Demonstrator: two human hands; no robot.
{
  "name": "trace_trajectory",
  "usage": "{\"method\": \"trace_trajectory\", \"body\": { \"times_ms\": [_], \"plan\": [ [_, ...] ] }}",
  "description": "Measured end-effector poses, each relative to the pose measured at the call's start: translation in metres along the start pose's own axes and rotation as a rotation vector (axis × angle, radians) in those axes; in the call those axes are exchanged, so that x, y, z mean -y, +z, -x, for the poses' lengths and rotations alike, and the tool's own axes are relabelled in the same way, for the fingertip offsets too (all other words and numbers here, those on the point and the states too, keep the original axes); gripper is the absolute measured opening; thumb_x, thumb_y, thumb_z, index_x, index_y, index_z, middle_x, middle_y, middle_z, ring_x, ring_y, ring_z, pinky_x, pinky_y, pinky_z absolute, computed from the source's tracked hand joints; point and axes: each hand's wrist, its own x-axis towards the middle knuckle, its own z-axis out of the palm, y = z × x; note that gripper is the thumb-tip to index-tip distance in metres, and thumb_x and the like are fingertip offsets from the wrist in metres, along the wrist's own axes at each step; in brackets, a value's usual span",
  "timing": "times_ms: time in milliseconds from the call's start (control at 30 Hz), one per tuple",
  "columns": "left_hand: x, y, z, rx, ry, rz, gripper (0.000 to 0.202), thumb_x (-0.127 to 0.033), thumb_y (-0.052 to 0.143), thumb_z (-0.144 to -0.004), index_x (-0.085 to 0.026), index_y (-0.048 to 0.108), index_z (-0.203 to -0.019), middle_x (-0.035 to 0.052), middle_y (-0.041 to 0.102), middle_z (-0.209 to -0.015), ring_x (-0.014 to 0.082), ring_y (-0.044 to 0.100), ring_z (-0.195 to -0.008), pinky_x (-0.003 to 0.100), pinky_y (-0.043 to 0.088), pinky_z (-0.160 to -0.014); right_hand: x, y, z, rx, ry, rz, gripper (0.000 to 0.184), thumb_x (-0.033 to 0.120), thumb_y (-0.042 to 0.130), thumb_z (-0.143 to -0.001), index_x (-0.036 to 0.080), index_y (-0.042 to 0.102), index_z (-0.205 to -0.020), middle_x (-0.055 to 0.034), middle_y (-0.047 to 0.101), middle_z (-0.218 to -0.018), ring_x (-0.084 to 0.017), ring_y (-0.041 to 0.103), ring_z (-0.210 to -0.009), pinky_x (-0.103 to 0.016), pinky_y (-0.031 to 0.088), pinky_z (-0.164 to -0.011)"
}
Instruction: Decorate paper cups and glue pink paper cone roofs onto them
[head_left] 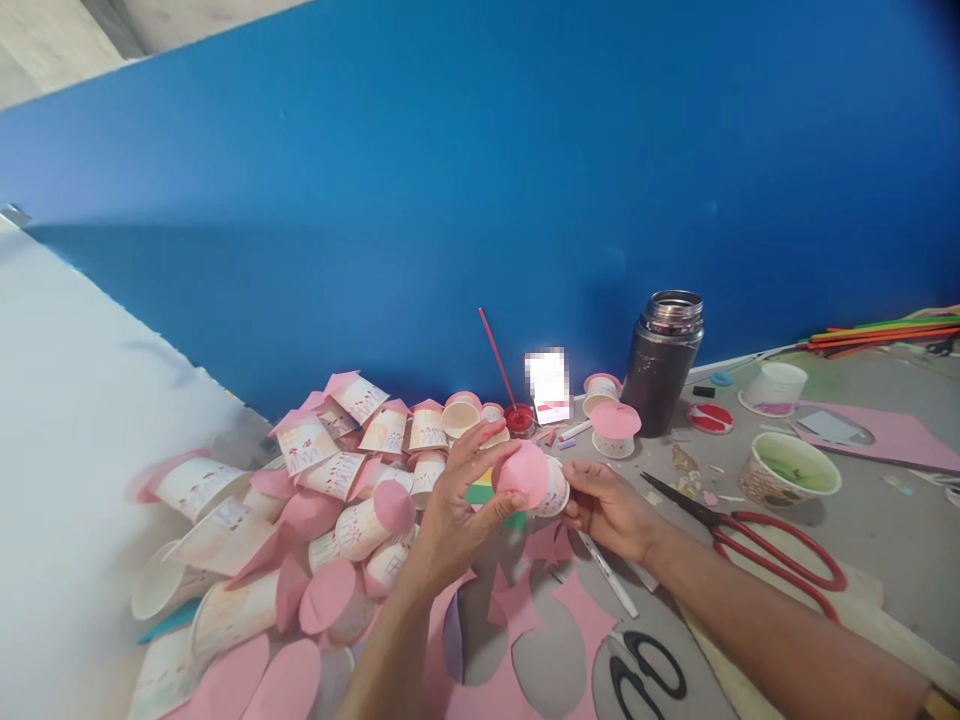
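The person is holding a little paper cup (556,494) near the middle of the frame, with a pink paper circle (523,474) against its end. The left hand (471,492) is gripping the circle and cup between fingers and thumb. The right hand (609,508) is pinching the cup's rim with thumb and fingertips.

Lots of work is looking done. A big heap of cups (336,474) is lying in the left and lower left, and many are wearing pink paper and little drawings. The cup in the hands is looking almost done too, but I cannot tell if its circle is stuck on. A plain white cup (776,384) is sitting at the right, with no pink top showing.

Now I am counting. One cup is resting in the hands. More than twelve are piling up in the heap, but they are hiding each other, so I cannot get the true number. Two pink-topped cups (613,440) are standing by one dark bottle (663,370). One cup of green stuff (791,470) is sitting at the right. Two pairs of scissors are showing: red-handled scissors (720,520) and black-handled scissors (664,642).
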Motion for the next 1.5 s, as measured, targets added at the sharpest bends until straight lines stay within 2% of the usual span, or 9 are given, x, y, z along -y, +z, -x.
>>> {"method": "trace_trajectory", "body": {
  "times_ms": [167, 333, 600, 800, 933, 1033, 1167, 1500],
  "plan": [
    [0.002, -0.001, 0.001, 0.020, -0.010, 0.019, 0.040, -0.038, 0.078, -0.086, -0.034, 0.074, -0.125, 0.0088, 0.058, -0.150, 0.0338, 0.045, -0.145, 0.052, 0.039, -0.116, -0.001, -0.001, 0.000, -0.015, -0.020, 0.016, 0.038, 0.042, 0.091, -0.072, 0.015, 0.065, -0.070, 0.0033, 0.057, -0.054, -0.007, 0.048, -0.047, -0.019, 0.038, -0.046],
    [0.001, 0.001, 0.001, 0.007, -0.043, 0.037, 0.040, -0.038, 0.076, -0.087, -0.034, 0.073, -0.127, 0.0076, 0.057, -0.151, 0.0339, 0.042, -0.147, 0.051, 0.040, -0.116, -0.001, -0.001, 0.000, -0.016, -0.035, 0.030, 0.038, 0.042, 0.091, -0.072, 0.015, 0.065, -0.070, 0.0029, 0.057, -0.052, -0.008, 0.049, -0.047, -0.019, 0.038, -0.046],
    [0.003, 0.005, -0.001, -0.013, -0.050, 0.139, 0.031, -0.031, 0.074, -0.088, -0.031, 0.077, -0.119, 0.0069, 0.066, -0.141, 0.0315, 0.053, -0.138, 0.052, 0.042, -0.116, 0.000, 0.000, -0.001, -0.021, -0.048, 0.037, 0.039, 0.043, 0.091, -0.071, 0.016, 0.064, -0.069, 0.0033, 0.056, -0.051, -0.007, 0.046, -0.046, -0.020, 0.037, -0.045],
    [0.009, 0.006, 0.002, -0.019, -0.063, 0.110, 0.041, -0.034, 0.071, -0.092, -0.035, 0.069, -0.133, 0.0054, 0.061, -0.149, 0.0303, 0.047, -0.144, 0.049, 0.039, -0.119, 0.001, 0.002, -0.001, -0.044, -0.076, 0.074, 0.042, 0.047, 0.092, -0.070, 0.016, 0.063, -0.069, 0.0033, 0.057, -0.050, -0.007, 0.047, -0.044, -0.020, 0.037, -0.044],
    [0.014, 0.004, 0.001, -0.051, -0.091, 0.057, 0.041, -0.040, 0.068, -0.094, -0.034, 0.069, -0.134, 0.0065, 0.052, -0.155, 0.0302, 0.045, -0.145, 0.045, 0.040, -0.117, 0.002, 0.006, 0.001, -0.069, -0.122, 0.135, 0.042, 0.051, 0.090, -0.071, 0.015, 0.067, -0.072, 0.0013, 0.061, -0.052, -0.007, 0.050, -0.044, -0.019, 0.036, -0.042],
    [0.014, 0.000, -0.002, -0.075, -0.124, 0.001, 0.037, -0.042, 0.067, -0.093, -0.031, 0.073, -0.128, 0.0085, 0.057, -0.147, 0.0297, 0.051, -0.137, 0.044, 0.044, -0.111, 0.002, 0.008, 0.003, -0.092, -0.170, 0.190, 0.043, 0.052, 0.089, -0.072, 0.014, 0.070, -0.074, -0.0004, 0.065, -0.054, -0.007, 0.051, -0.045, -0.019, 0.037, -0.042],
    [0.010, -0.004, -0.004, -0.041, -0.178, -0.061, 0.040, -0.045, 0.069, -0.091, -0.031, 0.073, -0.128, 0.0087, 0.063, -0.139, 0.0290, 0.057, -0.128, 0.042, 0.046, -0.106, 0.001, 0.008, 0.004, -0.117, -0.213, 0.256, 0.042, 0.054, 0.086, -0.074, 0.014, 0.072, -0.074, -0.0015, 0.068, -0.056, -0.009, 0.055, -0.047, -0.019, 0.039, -0.044],
    [0.021, -0.007, -0.005, -0.022, -0.186, -0.016, 0.042, -0.044, 0.074, -0.087, -0.034, 0.073, -0.128, 0.0064, 0.063, -0.145, 0.0299, 0.056, -0.134, 0.041, 0.045, -0.109, 0.009, 0.022, 0.014, -0.191, -0.351, 0.530, 0.048, 0.064, 0.076, -0.076, 0.018, 0.069, -0.068, -0.0008, 0.066, -0.056, -0.012, 0.055, -0.051, -0.023, 0.041, -0.046]
  ]
}}
